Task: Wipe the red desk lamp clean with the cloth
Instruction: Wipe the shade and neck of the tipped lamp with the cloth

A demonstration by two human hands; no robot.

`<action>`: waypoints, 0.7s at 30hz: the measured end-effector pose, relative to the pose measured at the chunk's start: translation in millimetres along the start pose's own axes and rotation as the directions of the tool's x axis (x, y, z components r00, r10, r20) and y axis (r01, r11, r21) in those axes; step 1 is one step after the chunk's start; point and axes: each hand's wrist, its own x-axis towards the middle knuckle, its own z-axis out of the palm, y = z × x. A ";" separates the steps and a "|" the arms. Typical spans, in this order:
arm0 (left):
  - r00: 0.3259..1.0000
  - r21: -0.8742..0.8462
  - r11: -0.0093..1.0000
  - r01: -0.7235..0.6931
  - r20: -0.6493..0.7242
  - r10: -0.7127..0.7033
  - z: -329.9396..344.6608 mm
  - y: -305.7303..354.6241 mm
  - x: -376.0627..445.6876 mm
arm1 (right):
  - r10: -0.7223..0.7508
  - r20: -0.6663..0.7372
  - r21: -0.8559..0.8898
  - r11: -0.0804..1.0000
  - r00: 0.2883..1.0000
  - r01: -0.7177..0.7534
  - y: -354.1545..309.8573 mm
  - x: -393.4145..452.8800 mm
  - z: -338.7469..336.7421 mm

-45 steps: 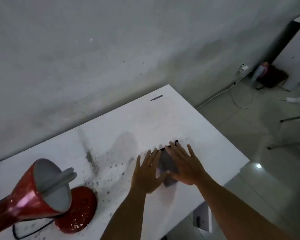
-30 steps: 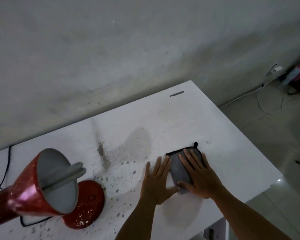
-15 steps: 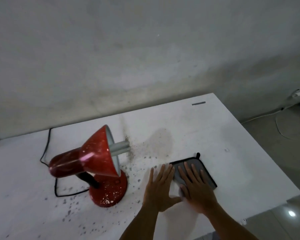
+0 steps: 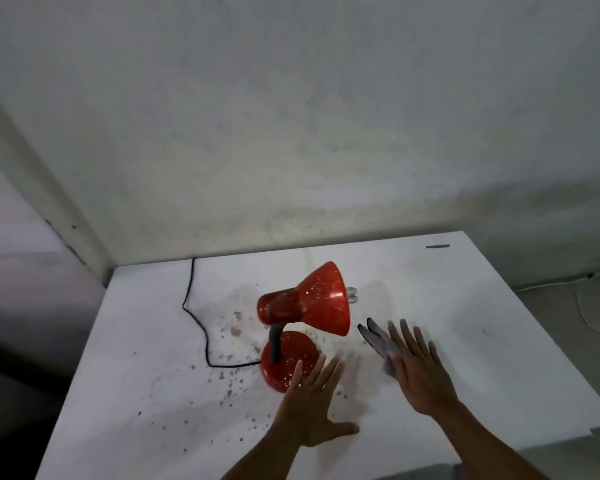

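1. Both hands are spread flat with fingers extended, neither curled around anything: the right hand (image 4: pixel 418 368) lies palm-down over the grey cloth (image 4: pixel 374 337), which pokes out from under its fingers to the upper left, while the left hand (image 4: pixel 310 407) is splayed open above the table with nothing in it.
2. Whether the right hand presses the cloth or only covers it cannot be told.
3. At the centre of the frame, the red desk lamp (image 4: pixel 312 306) stands upright, its speckled shade tilted toward the right and the bulb tip (image 4: pixel 352 294) showing past the rim.
4. Its round red base (image 4: pixel 284 362) sits lower centre, with the left hand's fingertips (image 4: pixel 326 368) overlapping its lower right edge in the view.
5. A black cord (image 4: pixel 194 317) runs from the base leftward, then up to the table's far edge.
6. Dark specks dot the white table (image 4: pixel 153 393) around the base.
7. A stained grey wall (image 4: pixel 291 133) fills the upper frame.
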 end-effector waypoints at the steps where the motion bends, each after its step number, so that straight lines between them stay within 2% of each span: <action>1: 1.000 -0.025 1.000 0.007 0.025 -0.006 -4.0 -6.1 -15.0 | 0.004 -0.026 0.039 0.999 1.000 -0.003 -9.4 0.3 -14.7; 4: 0.991 -0.166 0.978 0.130 0.045 -0.124 -12.3 -34.3 -62.1 | -0.023 -0.131 0.120 0.992 0.991 0.039 -35.9 4.5 -61.7; 7: 0.955 -0.330 0.896 0.296 0.071 -0.290 -20.5 -70.4 -92.9 | -0.068 -0.243 0.181 0.977 0.968 0.114 -60.1 13.6 -108.5; 9: 0.937 -0.526 0.786 0.325 0.065 -0.345 -34.8 -88.3 -101.1 | -0.133 -0.288 0.198 0.961 0.948 0.195 -83.6 17.6 -138.3; 12: 0.915 -0.816 0.545 0.193 -0.052 -0.401 -68.5 -94.9 -94.8 | -0.294 -0.313 0.131 0.929 0.903 0.347 -123.7 24.6 -168.7; 14: 0.906 -0.886 0.454 0.093 -0.114 -0.408 -95.5 -92.1 -86.0 | -0.409 -0.282 0.000 0.905 0.868 0.426 -153.2 29.6 -178.0; 16: 0.927 -0.920 0.391 0.021 -0.129 -0.353 -119.0 -89.0 -77.4 | -0.503 -0.183 -0.158 0.863 0.844 0.480 -180.7 33.2 -176.4; 19: 0.950 -0.946 0.324 0.023 -0.080 -0.303 -138.5 -82.7 -69.5 | -0.576 -0.006 -0.385 0.755 0.817 0.530 -201.7 34.3 -153.8; 21: 0.953 -0.939 0.341 0.041 -0.066 -0.296 -140.7 -79.4 -64.6 | -0.577 0.038 -0.473 0.709 0.816 0.524 -202.6 35.8 -140.3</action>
